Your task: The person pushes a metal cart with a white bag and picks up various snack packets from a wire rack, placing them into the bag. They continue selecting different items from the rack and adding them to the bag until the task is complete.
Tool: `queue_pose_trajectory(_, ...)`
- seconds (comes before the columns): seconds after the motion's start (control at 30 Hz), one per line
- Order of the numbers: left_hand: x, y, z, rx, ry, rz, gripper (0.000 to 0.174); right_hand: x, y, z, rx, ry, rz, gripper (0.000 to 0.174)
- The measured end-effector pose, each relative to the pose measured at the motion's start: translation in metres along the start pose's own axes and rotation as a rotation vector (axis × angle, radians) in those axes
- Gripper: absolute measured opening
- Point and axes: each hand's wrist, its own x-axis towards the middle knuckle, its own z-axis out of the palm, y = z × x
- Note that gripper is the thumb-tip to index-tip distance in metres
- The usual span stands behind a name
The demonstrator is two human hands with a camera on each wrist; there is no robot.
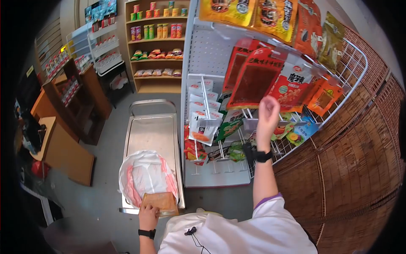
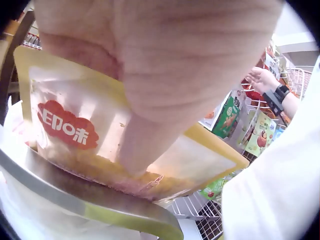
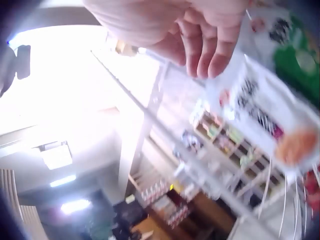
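My left hand [image 1: 149, 216] grips a flat snack pouch [image 1: 160, 202] at the near end of the metal cart [image 1: 150, 131]. In the left wrist view the pouch [image 2: 105, 135] shows a yellow border, a see-through front and a red label, with my thumb across its front. Beside it on the cart lies a white and pink plastic bag [image 1: 148, 171], its mouth spread wide. My right hand [image 1: 267, 116] is raised at the rack, just by the lower edge of a large red packet [image 1: 256, 80]. Its fingers [image 3: 217, 62] are loosely bent with nothing between them, near a white packet [image 3: 260, 110].
The wire rack [image 1: 357, 67] carries hanging snack packets on hooks, with yellow bags [image 1: 226, 10] along its top. Behind the cart stands a wooden shelf [image 1: 156, 86] of cans and snacks. A wooden counter [image 1: 67, 148] is at the left, a woven wall [image 1: 359, 169] at the right.
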Motion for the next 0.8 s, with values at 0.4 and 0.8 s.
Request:
queue_pose_trajectory(0.4, -0.001, -0.003, 0.006, -0.003, -0.035, -0.019, 0.016, 0.124, 0.001, 0.019, -0.133, -0.161, 0.039, 0.07)
queue_pose_trajectory(0.8, -0.007, -0.002, 0.005, -0.024, 0.004, -0.031, 0.02, 0.156, 0.05, 0.03, 0.398, -0.265, 0.197, 0.06)
